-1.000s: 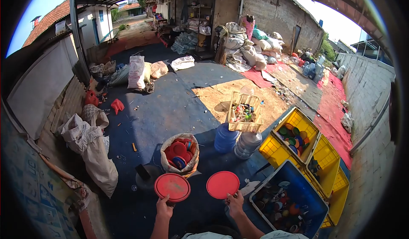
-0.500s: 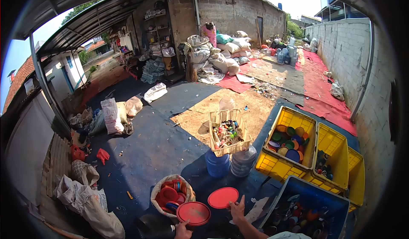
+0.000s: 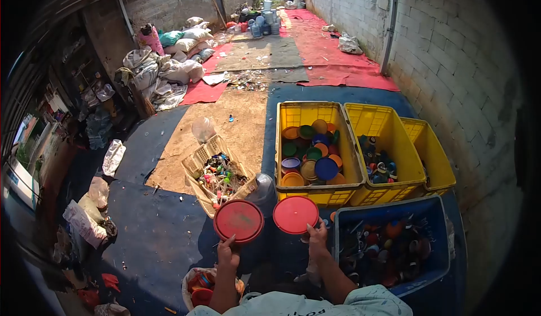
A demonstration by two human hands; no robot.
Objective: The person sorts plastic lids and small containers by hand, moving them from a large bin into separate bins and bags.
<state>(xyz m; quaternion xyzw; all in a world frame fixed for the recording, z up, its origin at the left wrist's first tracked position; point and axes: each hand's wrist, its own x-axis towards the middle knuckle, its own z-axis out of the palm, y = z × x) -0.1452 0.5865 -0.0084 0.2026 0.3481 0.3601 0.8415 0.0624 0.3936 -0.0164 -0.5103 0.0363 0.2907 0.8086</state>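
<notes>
Two red lids held up side by side: left hand grips one lid by its lower edge, right hand the other lid. Both hang before the yellow bin of mixed lids; best to keep edge grips firm and faces level, judging colour against that bin.

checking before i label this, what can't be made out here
Head view only:
- Woven sack of lids: cut off by the bottom edge and the left arm.
- Small items in the blue plastic crate: too small and shadowed to identify.
- Clear water jug: mostly hidden behind the round red plastic lids.
- Right hand: its grip sits behind its lid.
</notes>
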